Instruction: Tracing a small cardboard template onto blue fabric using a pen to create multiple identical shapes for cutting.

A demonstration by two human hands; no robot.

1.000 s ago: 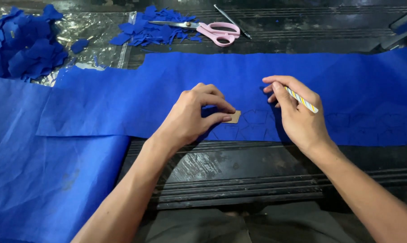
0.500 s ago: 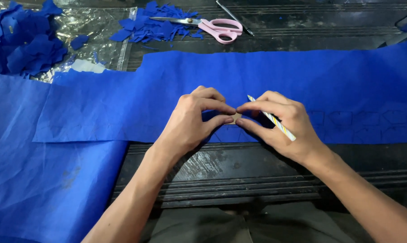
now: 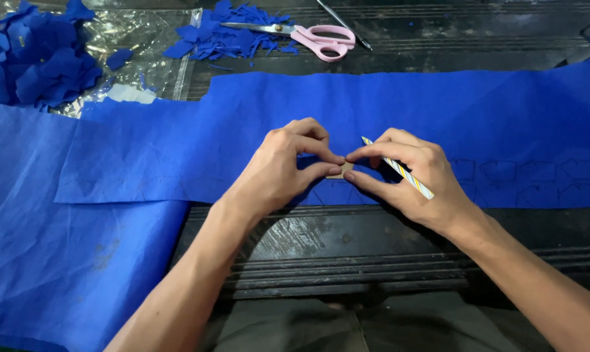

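Observation:
A long strip of blue fabric (image 3: 256, 124) lies across a dark worktable. My left hand (image 3: 279, 166) and my right hand (image 3: 409, 176) meet at its middle, fingertips pinching a small tan cardboard template (image 3: 342, 171) flat against the cloth. A striped pencil (image 3: 399, 171) is tucked in my right hand, its tip pointing up and left. Faint outlines of traced shapes (image 3: 503, 176) run along the fabric to the right of my hands.
Pink-handled scissors (image 3: 308, 36) lie at the back on a pile of blue scraps (image 3: 223, 36). More cut blue pieces (image 3: 34, 58) sit on clear plastic at the far left. A larger blue sheet (image 3: 60, 261) hangs over the left front. The dark table edge (image 3: 347, 261) runs in front.
My right hand has moved left from the open fabric to meet my left hand at the template, pencil still in it. The left hand has stayed on the template.

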